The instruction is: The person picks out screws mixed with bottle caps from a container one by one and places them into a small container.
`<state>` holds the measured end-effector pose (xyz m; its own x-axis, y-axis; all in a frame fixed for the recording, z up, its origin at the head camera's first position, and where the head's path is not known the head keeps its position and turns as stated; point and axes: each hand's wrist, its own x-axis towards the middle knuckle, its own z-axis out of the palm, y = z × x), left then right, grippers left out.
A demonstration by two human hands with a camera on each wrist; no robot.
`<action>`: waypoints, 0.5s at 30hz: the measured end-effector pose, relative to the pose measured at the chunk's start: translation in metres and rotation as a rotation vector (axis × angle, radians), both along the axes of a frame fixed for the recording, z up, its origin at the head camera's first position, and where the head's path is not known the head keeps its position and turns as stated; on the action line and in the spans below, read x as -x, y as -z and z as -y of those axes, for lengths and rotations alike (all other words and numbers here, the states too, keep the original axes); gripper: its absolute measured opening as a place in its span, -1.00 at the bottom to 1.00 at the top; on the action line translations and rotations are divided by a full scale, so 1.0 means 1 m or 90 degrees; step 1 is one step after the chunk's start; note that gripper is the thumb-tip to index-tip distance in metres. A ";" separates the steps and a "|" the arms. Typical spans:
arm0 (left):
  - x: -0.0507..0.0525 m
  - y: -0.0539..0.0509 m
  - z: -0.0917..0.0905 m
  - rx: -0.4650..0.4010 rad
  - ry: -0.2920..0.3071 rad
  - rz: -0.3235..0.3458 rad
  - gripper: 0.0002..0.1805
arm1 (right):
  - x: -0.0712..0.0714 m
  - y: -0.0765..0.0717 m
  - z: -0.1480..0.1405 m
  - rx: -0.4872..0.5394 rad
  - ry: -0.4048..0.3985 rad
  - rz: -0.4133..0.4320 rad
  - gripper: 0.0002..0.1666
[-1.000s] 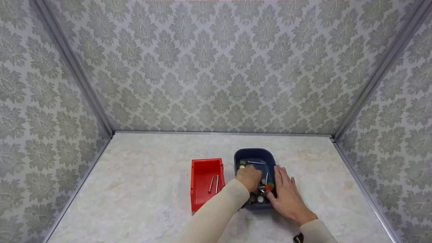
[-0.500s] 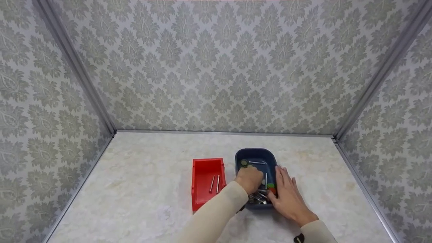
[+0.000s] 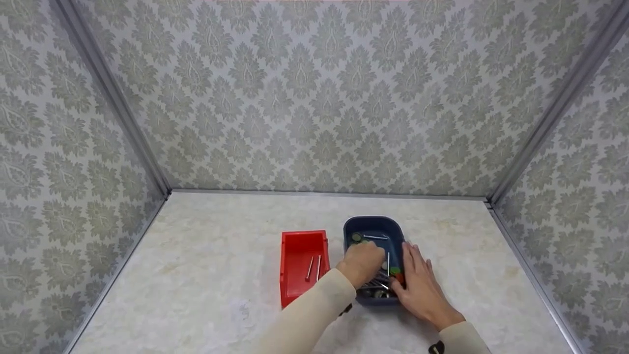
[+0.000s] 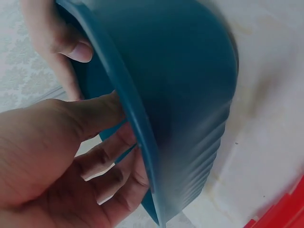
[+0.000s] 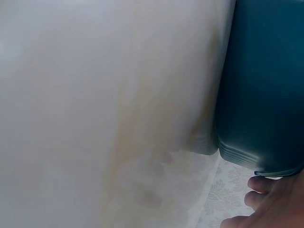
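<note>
My left hand (image 3: 362, 261) reaches over the left side of a dark blue bin (image 3: 373, 222), its fingers bent down inside. The fingertips are hidden behind the rim in the left wrist view, so whatever they touch cannot be seen. My right hand (image 3: 423, 292) holds the bin's right wall, thumb over the inside and fingers along the outside. Several long metal nails or screws lie in the blue bin, one metal piece (image 3: 376, 237) near the back. Among them are round disc-like pieces, including a dark green disc (image 3: 356, 237) and a bright green piece (image 3: 395, 271).
Left of the blue bin stands a red bin (image 3: 300, 242) with two long metal pieces, one a thin nail or screw (image 3: 309, 269). Both bins rest on a pale marbled tabletop (image 3: 211, 255). Patterned panels (image 3: 300, 98) enclose it at the back and sides.
My left hand shifts slightly within the blue bin, and the metal and round pieces near the front are rearranged. My right hand stays on the wall.
</note>
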<state>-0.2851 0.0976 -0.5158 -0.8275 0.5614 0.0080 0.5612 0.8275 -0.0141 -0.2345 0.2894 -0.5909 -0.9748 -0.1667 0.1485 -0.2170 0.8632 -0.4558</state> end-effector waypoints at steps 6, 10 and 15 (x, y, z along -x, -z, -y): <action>0.003 -0.001 0.005 -0.113 0.003 0.036 -0.83 | 0.002 0.001 0.000 0.002 -0.001 0.012 0.15; 0.003 -0.002 0.010 -0.193 0.007 0.083 -0.85 | 0.002 0.001 -0.001 0.001 -0.001 0.021 0.15; 0.000 -0.006 0.017 -0.296 -0.002 0.111 -0.90 | 0.001 0.000 -0.001 0.003 -0.004 0.014 0.14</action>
